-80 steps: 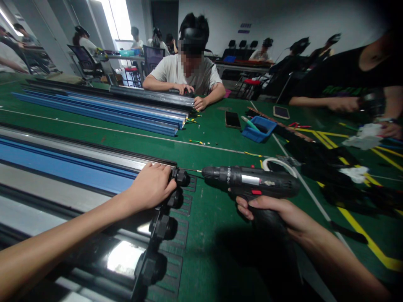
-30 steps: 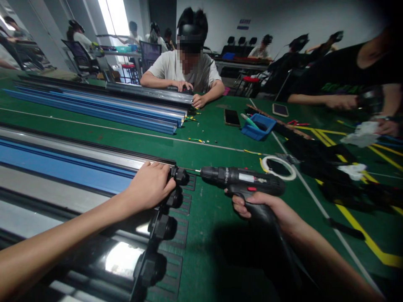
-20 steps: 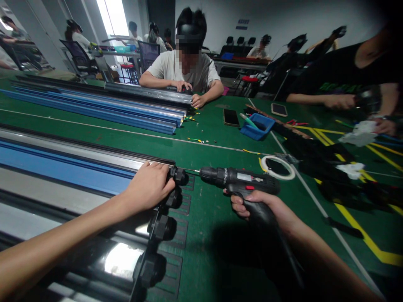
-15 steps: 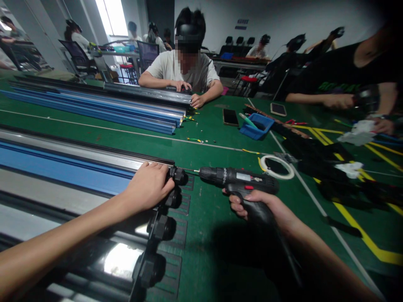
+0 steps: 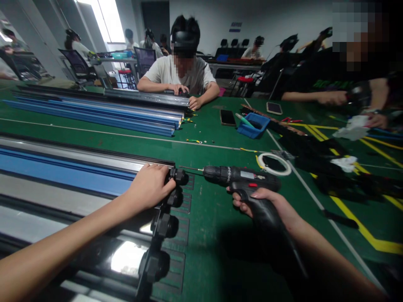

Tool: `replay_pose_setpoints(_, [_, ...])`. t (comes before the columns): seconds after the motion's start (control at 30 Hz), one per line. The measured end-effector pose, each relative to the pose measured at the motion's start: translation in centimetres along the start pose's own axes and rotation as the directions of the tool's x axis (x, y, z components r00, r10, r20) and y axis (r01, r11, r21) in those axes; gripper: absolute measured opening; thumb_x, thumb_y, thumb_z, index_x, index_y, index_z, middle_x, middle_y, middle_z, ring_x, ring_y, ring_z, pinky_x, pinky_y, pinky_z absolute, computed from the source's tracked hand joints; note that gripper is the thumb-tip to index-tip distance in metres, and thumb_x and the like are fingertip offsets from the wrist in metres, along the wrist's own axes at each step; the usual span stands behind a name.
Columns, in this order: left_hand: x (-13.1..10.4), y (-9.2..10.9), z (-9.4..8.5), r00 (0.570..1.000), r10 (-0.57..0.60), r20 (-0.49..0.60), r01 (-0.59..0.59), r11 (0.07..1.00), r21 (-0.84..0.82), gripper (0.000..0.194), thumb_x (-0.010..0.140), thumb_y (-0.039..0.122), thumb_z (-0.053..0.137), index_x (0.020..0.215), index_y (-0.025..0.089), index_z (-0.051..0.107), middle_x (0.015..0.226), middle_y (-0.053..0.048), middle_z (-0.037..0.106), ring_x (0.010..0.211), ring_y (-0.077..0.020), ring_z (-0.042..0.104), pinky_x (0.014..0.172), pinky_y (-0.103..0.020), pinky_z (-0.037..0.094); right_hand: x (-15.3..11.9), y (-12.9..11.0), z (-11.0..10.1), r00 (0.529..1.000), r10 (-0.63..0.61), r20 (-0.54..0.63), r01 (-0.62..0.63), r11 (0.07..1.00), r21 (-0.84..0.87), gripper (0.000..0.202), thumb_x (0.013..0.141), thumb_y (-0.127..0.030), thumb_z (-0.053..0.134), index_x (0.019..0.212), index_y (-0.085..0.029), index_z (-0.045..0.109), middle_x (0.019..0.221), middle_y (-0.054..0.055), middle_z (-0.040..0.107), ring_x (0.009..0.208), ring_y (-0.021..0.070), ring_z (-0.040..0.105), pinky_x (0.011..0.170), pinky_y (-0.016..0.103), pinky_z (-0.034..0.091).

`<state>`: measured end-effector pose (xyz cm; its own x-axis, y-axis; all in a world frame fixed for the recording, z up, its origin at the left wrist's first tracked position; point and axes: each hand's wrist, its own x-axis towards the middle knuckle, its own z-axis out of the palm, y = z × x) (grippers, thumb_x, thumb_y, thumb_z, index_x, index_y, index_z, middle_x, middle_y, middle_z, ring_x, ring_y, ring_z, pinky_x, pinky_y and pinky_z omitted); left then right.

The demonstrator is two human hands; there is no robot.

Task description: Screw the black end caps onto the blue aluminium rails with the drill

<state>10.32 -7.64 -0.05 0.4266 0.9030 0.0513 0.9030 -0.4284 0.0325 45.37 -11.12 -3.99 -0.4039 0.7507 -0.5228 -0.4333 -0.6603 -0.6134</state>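
My left hand rests over the end of a long metal profile with a blue strip, fingers curled on the black end piece and its round knobs. My right hand grips the handle of a black cordless drill. The drill lies level, and its thin bit points left at the top knob, with the bit's tip a short gap from it.
A white ring of tape lies right of the drill. Farther back are a blue tray, two phones, a stack of blue profiles and a black bundle. A person sits opposite; another person's arms work at the right.
The drill has drawn back slightly to the right, so the bit's tip now stands a little away from the knob. My left hand has kept its hold.
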Motion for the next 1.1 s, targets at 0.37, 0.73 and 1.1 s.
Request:
replay_pose_setpoints(0.37, [-0.3, -0.8, 0.6, 0.998, 0.022, -0.062, -0.027, 0.996, -0.086, 0.036, 0.1, 0.044, 0.043, 0.086, 0.017, 0.063, 0.086, -0.012, 0.073, 0.084, -0.0302, 0.069, 0.082, -0.041, 0.041, 0.9, 0.2, 0.5, 0.887, -0.39, -0.246, 0.448, 0.853, 0.266, 0.053, 0.08, -0.016, 0.054, 0.132, -0.012, 0.061, 0.098, 0.011, 0.072, 0.084, 0.0184, 0.071, 0.072, 0.027, 0.065])
replay_pose_setpoints(0.73, [-0.5, -0.7, 0.3, 0.995, 0.021, -0.101, -0.031, 0.995, -0.098, 0.036, 0.099, 0.045, 0.045, 0.084, 0.019, 0.064, 0.084, -0.011, 0.074, 0.079, -0.0284, 0.069, 0.067, -0.034, 0.036, 0.4, -0.5, -0.8, 0.759, -0.586, -0.282, 0.642, 0.745, 0.179, 0.041, 0.085, -0.022, 0.054, 0.123, -0.016, 0.067, 0.096, 0.008, 0.075, 0.092, 0.0202, 0.074, 0.088, 0.037, 0.066])
replay_pose_setpoints(1.1, [-0.3, -0.6, 0.4, 0.986, -0.019, -0.168, -0.011, 0.984, -0.18, 0.034, 0.102, 0.037, 0.038, 0.079, 0.019, 0.056, 0.081, -0.009, 0.067, 0.076, -0.0237, 0.061, 0.068, -0.034, 0.036, 4.1, -2.6, -2.1, 0.651, -0.713, -0.26, 0.736, 0.676, -0.013, 0.034, 0.082, -0.022, 0.053, 0.11, -0.014, 0.07, 0.105, 0.01, 0.079, 0.117, 0.0232, 0.07, 0.106, 0.041, 0.056])
